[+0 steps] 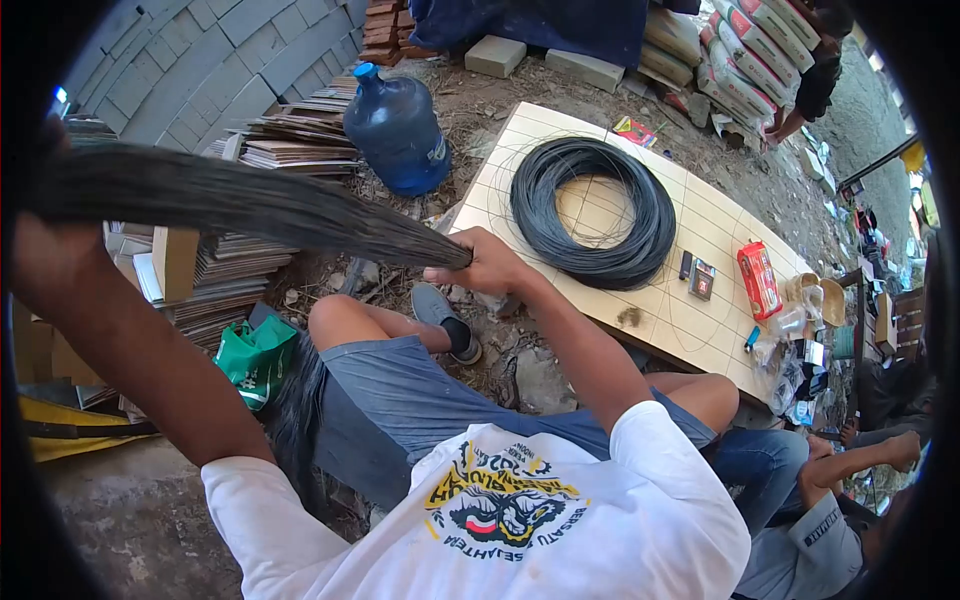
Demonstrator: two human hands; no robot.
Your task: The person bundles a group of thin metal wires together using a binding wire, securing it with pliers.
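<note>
I am pinching the thin end of one bundle of dark strands (250, 205) in my right grip (482, 265), fingers closed tight on it. Its thick end is running across to my left grip (38, 255) (mostly lost at the frame's edge, so I cannot tell how it is closing). Just beyond my right grip, one coil of black wire (640, 235) is lying on the surface (725, 235), with two small dark boxes (697, 277) and one red packet (758, 278) sitting farther out to its right.

The white T-shirt (520, 520) print reads, upside down, "BERSATU SEJAHTERA".
</note>
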